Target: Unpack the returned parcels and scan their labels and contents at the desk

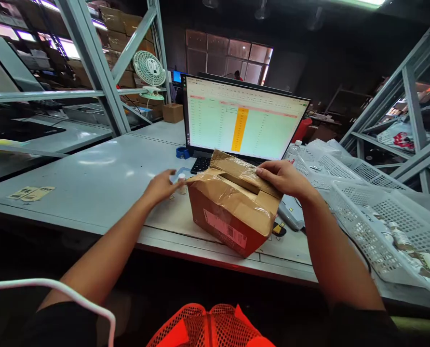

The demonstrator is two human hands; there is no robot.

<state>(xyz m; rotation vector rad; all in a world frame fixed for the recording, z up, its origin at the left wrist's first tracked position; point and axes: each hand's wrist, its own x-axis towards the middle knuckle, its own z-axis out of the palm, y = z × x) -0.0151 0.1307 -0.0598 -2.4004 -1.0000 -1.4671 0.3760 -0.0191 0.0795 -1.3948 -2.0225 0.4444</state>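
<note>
A taped cardboard box (233, 202) with a shipping label on its front stands at the table's front edge, its top flaps partly raised. My right hand (283, 177) grips the flap at the box's right side, thumb on top and the other fingers hidden behind. Left of the box is a small white-capped bottle (182, 185). Close beside it, my left hand (160, 187) has thumb and forefinger apart with nothing visible between them. The inside of the box shows only as a dark slot.
Behind the box stand a monitor (244, 120) with a spreadsheet and a keyboard (200, 165). A blue tape roll (182, 153) lies left of them. White plastic baskets (367, 193), one holding bottles, line the right side. A barcode scanner (290, 216) lies beside the box.
</note>
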